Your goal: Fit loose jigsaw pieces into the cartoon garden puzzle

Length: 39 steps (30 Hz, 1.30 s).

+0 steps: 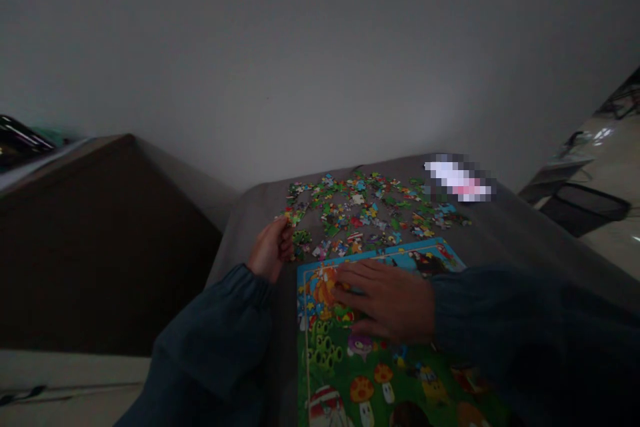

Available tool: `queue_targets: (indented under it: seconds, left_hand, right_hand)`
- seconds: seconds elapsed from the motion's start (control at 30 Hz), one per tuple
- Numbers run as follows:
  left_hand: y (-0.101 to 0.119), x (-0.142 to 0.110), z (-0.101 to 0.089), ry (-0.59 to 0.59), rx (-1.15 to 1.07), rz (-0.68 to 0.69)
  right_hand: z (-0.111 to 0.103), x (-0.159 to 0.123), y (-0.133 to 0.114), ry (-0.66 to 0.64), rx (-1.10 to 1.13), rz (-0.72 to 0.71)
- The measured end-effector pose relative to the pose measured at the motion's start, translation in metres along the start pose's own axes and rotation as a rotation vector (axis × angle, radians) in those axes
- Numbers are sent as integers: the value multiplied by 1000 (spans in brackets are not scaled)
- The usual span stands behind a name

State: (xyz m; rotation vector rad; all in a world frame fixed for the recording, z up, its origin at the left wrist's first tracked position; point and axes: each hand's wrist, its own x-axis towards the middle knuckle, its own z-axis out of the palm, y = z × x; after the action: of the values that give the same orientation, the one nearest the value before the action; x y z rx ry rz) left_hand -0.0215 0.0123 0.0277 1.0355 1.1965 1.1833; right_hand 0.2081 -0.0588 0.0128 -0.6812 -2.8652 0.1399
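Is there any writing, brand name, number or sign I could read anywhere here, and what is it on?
No text is readable.
The lit screen: pixelated, nothing legible.
The puzzle board: pictures; no lettering I can make out.
The loose pieces: too small and dim to tell.

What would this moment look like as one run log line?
left hand: at edge of loose puzzle pieces | right hand: spread over puzzle board | blurred bright object: beyond board, to the right
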Motion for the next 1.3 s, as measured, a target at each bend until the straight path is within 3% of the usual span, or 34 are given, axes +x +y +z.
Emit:
queue_targets:
  seconds: [0.13, 0.37, 0.5, 0.57, 0.7, 0.77, 0.83, 0.93, 1.07, 1.17, 1.3]
  left_hand:
    - [-3, -2, 1, -45, -34, -25]
    - [-7, -9, 6, -120, 80, -34]
    - [-3, -12, 6, -178, 159, -20]
    - [-1, -15, 7, -225, 202, -21]
    - [3, -33, 17, -448, 318, -49]
    - [2, -44, 26, -594, 376, -59]
    - [-1, -53, 34, -659, 444, -27]
    - [-4, -54, 34, -635, 618, 128]
    - [-6, -35, 15, -402, 875, 332]
    - [-8, -23, 1, -289, 1001, 328]
    - [-9, -22, -2, -293, 1034, 335]
  right_hand:
    - [3, 9, -9, -7, -10, 100]
    - [5, 26, -9, -58, 125, 103]
    - [-6, 21, -4, -3, 243, 142]
    - [-16, 13, 1, 75, 329, 226]
    - [-27, -4, 8, 270, 653, 491]
    - [-24, -8, 8, 300, 831, 582]
    - [-19, -10, 7, 285, 923, 626]
    - [-12, -11, 10, 257, 873, 621]
    - [-10, -16, 22, 264, 501, 507]
    - [-9, -20, 28, 233, 328, 492]
    - [-7, -22, 30, 200, 263, 481]
